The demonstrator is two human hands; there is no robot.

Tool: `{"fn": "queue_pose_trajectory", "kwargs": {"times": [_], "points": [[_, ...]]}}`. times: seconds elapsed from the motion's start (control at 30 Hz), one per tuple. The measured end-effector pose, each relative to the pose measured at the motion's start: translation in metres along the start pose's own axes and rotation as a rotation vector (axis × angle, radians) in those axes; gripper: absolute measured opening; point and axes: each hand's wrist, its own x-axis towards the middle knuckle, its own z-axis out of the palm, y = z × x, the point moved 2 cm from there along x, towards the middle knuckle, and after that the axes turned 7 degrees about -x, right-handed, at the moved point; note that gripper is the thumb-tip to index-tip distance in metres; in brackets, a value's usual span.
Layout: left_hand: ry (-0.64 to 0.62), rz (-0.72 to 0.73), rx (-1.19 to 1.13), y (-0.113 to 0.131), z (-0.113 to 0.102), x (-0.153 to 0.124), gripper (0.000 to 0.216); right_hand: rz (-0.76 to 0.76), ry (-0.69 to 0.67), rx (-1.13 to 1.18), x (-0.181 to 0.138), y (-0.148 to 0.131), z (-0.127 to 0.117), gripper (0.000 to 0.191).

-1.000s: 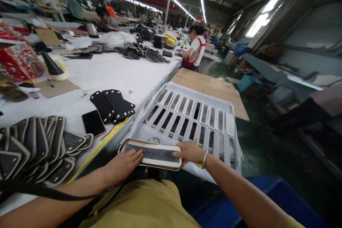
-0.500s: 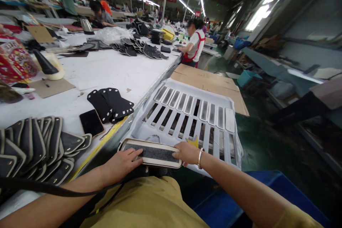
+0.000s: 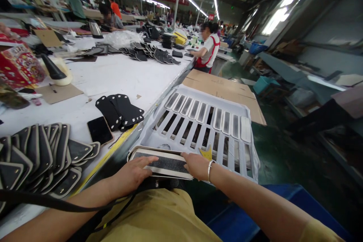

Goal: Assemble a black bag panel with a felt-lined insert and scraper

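Seemingly mid-work: grey-centred strip (image 3: 170, 165) held just before slatted rack (image 3: 150, 130), not yet released; right end grasped by right hand (image 3: 196, 166), top touched by left hand (image 3: 136, 172), its grip untellable. Similar strips (image 3: 194, 110) already laid along rack.

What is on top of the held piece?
The piece has a dark strip along its top. The left hand and right hand hide parts of it; its underside cannot be seen.
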Motion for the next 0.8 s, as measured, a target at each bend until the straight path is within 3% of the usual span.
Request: {"fn": "queue_pose_trajectory", "kwargs": {"times": [0.2,0.37,0.53,0.63,0.8], "points": [[-0.191,-0.076,-0.201,0.007,-0.012,0.02,0.021,-0.002,-0.201,0.063,0.012,0.002,-0.006,0.04],[-0.294,-0.11,0.062,0.031,0.007,0.053,0.017,-0.018,-0.273,0.109,0.015,0.001,-0.017,0.037],[-0.316,0.098,0.155,0.04,0.031,0.065,0.014,-0.013,-0.349,0.152,0.017,0.001,-0.025,0.03],[-0.313,0.205,0.096,0.037,0.025,0.062,0.014,-0.002,-0.413,0.209,0.019,0.003,-0.023,0.03],[-0.241,0.238,-0.047,0.033,0.008,0.065,0.017,0.02,-0.46,0.264,0.027,0.007,-0.015,0.029]]}}
